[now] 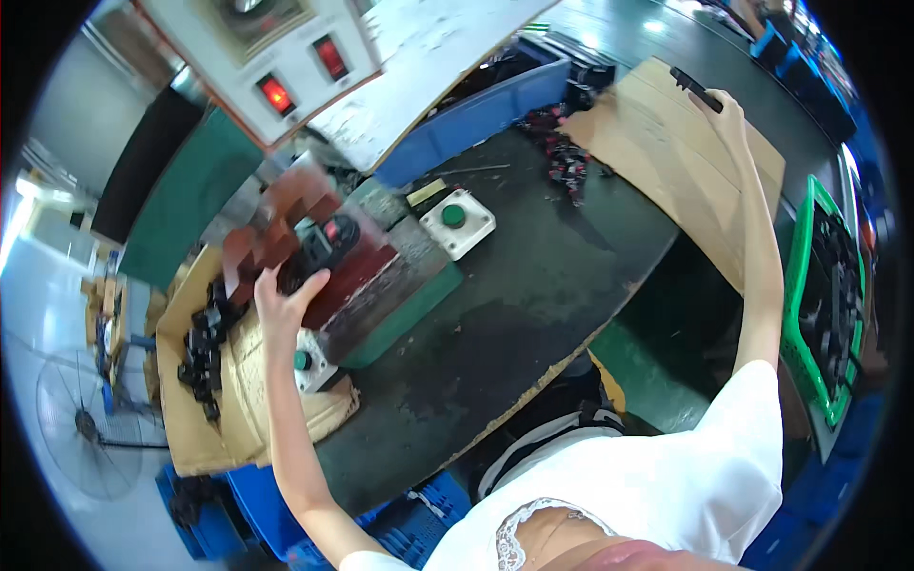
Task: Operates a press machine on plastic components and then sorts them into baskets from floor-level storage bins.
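My left hand (283, 309) is at the reddish-brown metal fixture (354, 290), thumb and forefinger spread apart. Just beyond its fingertips sits a black part (328, 242) with a reddish spot, blurred; whether the fingers touch it is not clear. Far off to the right, my right hand (728, 116) grips a long, narrow black plastic piece (696, 90) above a cardboard sheet (666, 143).
White boxes with green push buttons (454, 216) (303, 361) flank the fixture. A control box (303, 71) with lit red switches hangs above. At left, a cardboard box (181, 440) holds black parts. A blue bin (476, 124) stands behind; a green-rimmed tray (798, 295) is at right.
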Tool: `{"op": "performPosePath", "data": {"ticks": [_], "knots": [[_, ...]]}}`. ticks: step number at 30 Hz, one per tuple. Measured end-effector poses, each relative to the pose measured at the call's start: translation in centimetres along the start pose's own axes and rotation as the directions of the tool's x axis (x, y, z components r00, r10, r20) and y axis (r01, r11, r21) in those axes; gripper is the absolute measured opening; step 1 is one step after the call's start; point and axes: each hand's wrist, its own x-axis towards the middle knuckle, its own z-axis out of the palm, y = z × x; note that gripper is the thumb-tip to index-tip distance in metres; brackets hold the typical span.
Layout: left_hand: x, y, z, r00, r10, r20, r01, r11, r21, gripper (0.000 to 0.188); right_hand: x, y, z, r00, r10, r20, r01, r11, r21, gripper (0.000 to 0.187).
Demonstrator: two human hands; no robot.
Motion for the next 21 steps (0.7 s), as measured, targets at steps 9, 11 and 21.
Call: {"op": "performPosePath", "data": {"ticks": [9,11,21], "knots": [[-4.3,2.6,0.4,0.960,0.233,-0.153,-0.257,0.953,-0.162,0.054,-1.1,-15.4,4.3,0.859,-0.401,0.317,0.193,0.829,0.524,0.034],[-6.5,2.5,-0.4,0.963,0.200,-0.182,-0.236,0.949,-0.208,0.053,-2.7,-20.6,3.2,0.780,-0.500,0.377,0.195,0.765,0.613,0.031],[-10.8,1.5,-2.8,0.768,0.540,-0.343,-0.509,0.841,0.185,0.046,-5.1,-29.4,2.0,0.618,-0.756,0.216,0.474,0.577,0.665,0.040]]}}
